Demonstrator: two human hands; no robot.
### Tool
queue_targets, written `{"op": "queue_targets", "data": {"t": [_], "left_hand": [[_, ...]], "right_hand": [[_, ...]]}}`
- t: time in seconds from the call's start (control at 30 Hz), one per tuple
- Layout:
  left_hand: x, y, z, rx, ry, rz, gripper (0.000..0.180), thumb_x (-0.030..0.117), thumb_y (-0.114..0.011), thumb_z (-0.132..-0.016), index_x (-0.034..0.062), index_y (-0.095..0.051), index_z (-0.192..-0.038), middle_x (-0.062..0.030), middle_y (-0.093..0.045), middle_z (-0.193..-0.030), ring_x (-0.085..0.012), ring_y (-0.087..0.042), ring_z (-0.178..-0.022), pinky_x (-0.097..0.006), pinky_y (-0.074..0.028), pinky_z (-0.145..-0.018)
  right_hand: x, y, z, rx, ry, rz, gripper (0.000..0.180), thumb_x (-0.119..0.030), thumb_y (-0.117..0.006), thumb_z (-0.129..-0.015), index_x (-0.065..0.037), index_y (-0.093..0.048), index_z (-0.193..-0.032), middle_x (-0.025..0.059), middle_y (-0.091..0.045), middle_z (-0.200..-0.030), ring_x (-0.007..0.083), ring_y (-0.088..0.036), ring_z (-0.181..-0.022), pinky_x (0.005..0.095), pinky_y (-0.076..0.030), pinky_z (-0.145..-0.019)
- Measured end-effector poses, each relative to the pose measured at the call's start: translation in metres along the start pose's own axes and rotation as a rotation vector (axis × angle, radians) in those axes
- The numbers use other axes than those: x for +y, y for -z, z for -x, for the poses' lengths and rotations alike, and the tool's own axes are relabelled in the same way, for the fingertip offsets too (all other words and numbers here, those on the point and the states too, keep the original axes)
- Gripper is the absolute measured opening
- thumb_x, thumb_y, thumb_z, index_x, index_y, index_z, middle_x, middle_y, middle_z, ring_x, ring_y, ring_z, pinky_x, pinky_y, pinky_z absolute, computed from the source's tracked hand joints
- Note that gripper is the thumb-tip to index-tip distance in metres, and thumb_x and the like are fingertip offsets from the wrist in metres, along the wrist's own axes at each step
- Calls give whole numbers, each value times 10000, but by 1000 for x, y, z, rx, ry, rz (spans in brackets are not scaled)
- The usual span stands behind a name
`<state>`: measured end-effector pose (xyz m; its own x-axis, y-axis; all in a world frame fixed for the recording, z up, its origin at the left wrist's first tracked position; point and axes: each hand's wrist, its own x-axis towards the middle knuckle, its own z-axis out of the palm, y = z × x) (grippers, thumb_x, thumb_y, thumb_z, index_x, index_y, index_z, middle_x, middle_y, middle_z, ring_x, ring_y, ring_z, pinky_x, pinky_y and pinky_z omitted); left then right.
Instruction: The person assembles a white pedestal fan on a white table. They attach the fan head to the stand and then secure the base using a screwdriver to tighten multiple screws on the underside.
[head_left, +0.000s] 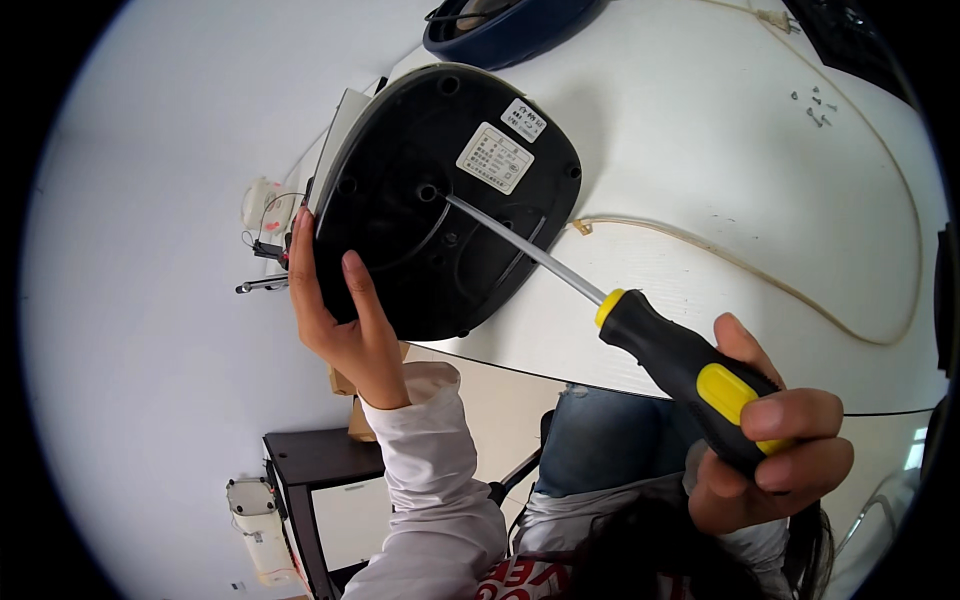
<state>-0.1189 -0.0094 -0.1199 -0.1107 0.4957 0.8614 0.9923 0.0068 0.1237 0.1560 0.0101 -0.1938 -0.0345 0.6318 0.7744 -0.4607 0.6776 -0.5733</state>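
A rounded black plastic appliance base stands tilted on the white table with its underside facing me. It carries two white labels, several round holes and curved ribs. My left hand grips its lower left edge, one digit against the black face and others along the rim. Wrapped round the black-and-yellow handle of a screwdriver is my right hand. The long metal shaft slants up to the left, and its tip appears at or just beside a hole near the middle of the base; whether it touches cannot be told.
Several small loose screws lie at the far right of the white table. A pale power cord loops from the base round the right side to a plug. A dark blue round container stands at the back.
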Motion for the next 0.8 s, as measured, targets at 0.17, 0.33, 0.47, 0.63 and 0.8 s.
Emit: {"op": "queue_targets", "data": {"t": [0.17,0.33,0.47,0.63,0.8], "left_hand": [[-2,3,-1,-3,3,-17,361,45,-579,-879,9,-558,-1238,-138,-597,-1227,-275,-560,-1151,-382,-383,-1018],[7,3,-10,4,11,-17,336,29,-597,-868,-4,-583,-1201,-129,-626,-1178,-250,-589,-1099,-346,-438,-949],[-8,3,2,16,26,-1,320,37,-622,-856,-1,-604,-1174,-104,-650,-1134,-216,-613,-1022,-306,-468,-851],[-2,3,-7,20,-4,-74,311,43,-642,-842,28,-625,-1152,-74,-663,-1102,-175,-612,-941,-256,-431,-692],[-2,1,-9,18,-1,-62,314,44,-651,-833,41,-631,-1146,-73,-666,-1087,-170,-610,-939,-250,-430,-682]], "right_hand": [[5,-11,-8,-18,-16,7,297,-119,-622,-865,-88,-375,-1026,102,-470,-1098,446,-615,-980,492,-478,-976],[-9,-15,-14,-25,-49,40,333,-10,-692,-771,-78,-446,-984,83,-506,-1057,383,-611,-1022,457,-480,-985],[-14,-53,-11,217,-22,60,337,69,-723,-692,-27,-544,-961,99,-574,-985,296,-635,-924,353,-542,-834],[-11,-70,-17,156,331,349,237,-14,-682,-731,-47,-548,-924,93,-611,-932,339,-669,-844,348,-614,-736],[-9,-90,-29,283,406,507,207,-36,-672,-749,-52,-548,-915,95,-596,-984,317,-661,-888,339,-609,-765]]}}
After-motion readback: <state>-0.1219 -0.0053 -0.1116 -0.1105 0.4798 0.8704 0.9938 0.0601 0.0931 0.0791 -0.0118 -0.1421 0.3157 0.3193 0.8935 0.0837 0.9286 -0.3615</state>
